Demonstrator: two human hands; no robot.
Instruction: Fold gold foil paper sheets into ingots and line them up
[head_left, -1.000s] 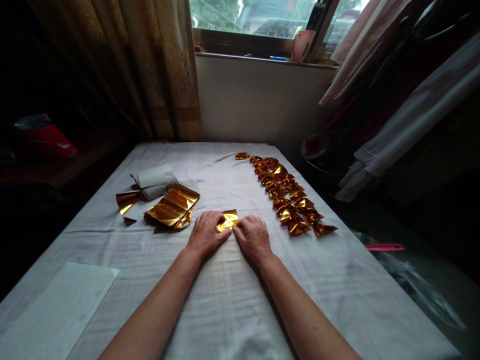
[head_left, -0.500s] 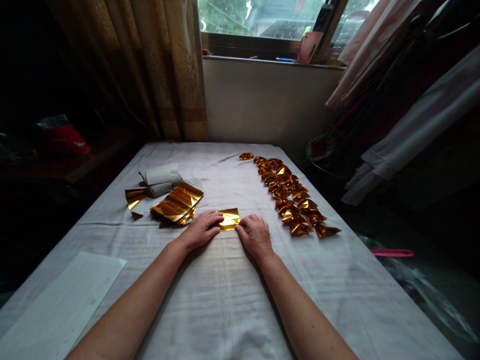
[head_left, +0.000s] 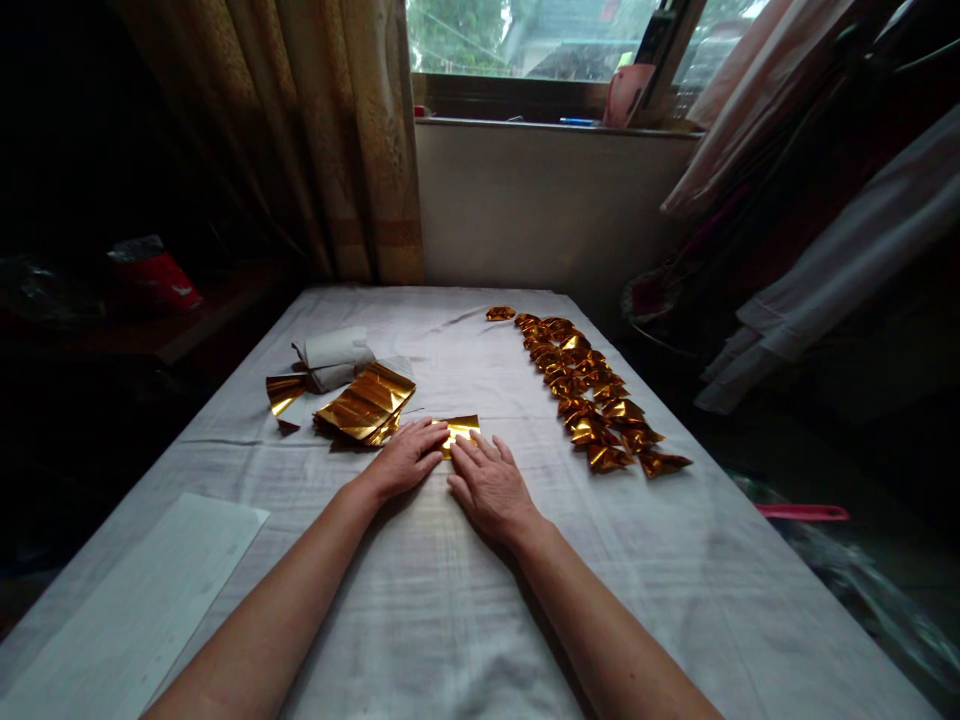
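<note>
A small piece of gold foil paper (head_left: 461, 427) lies on the white cloth-covered table (head_left: 465, 600). My left hand (head_left: 407, 457) rests flat at its left edge, fingers stretched out onto it. My right hand (head_left: 489, 487) lies flat over its near side, fingers extended and pressing it down. A stack of flat gold foil sheets (head_left: 366, 405) sits just left of my left hand. A long row of several folded gold foil pieces (head_left: 592, 395) runs along the right side of the table.
A white paper roll (head_left: 334, 357) and a loose gold scrap (head_left: 283, 392) lie behind the stack. A white sheet (head_left: 142, 600) covers the near left corner. Curtains (head_left: 330, 140) and a window sill (head_left: 555, 122) stand beyond the table; hanging fabric (head_left: 825, 260) is at the right.
My right hand opened from a curled grip and slid left over the foil piece, flattening it. My left hand stayed at its left edge. The view shifted slightly left.
</note>
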